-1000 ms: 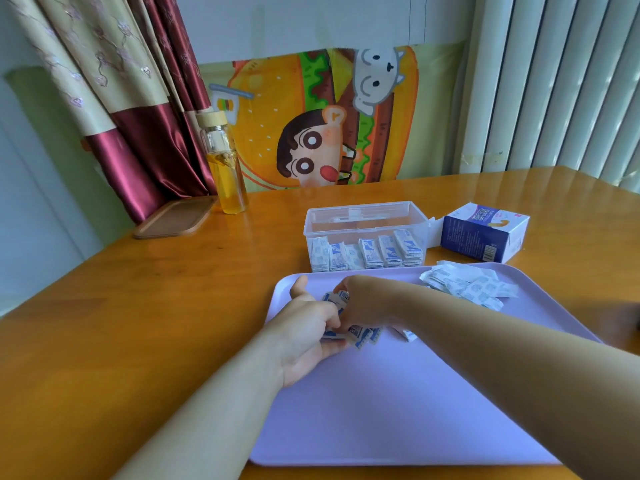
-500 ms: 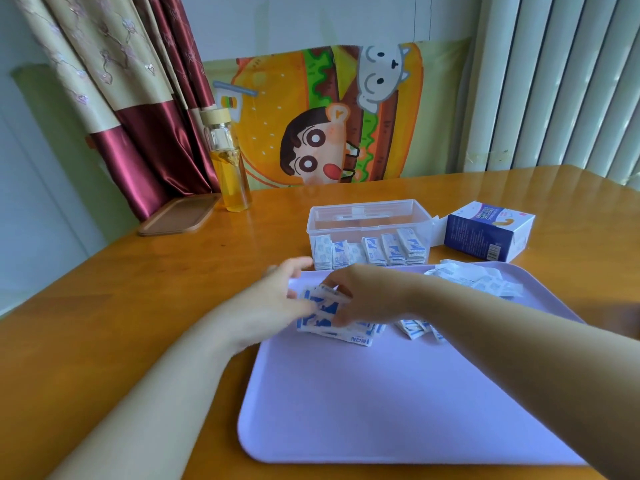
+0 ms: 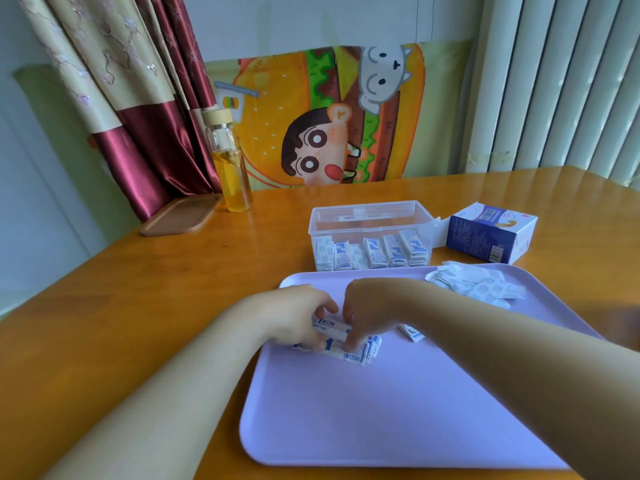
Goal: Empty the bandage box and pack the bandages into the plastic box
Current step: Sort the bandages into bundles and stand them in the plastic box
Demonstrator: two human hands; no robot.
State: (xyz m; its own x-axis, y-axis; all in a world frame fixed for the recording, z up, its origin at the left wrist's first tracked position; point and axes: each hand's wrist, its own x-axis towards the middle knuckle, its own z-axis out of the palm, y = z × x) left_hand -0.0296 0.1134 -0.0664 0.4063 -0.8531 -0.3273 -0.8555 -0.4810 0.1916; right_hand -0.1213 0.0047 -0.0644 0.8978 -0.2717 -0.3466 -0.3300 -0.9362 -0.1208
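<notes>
Blue Chinese characters on bandage wrappers [image 3: 353,356], barely legible; bandage box [image 3: 478,237] print, barcode too blurred.

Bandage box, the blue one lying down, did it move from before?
No. The bandage box lies just right of the plastic box, its open flap toward it, as before.

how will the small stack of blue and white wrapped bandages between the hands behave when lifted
The small stack of blue and white wrapped bandages is probably light but loose: its flat wrappers sit fanned and uneven, so they may slide apart. The left hand and right hand both pinch it, likely to keep it together.
</notes>
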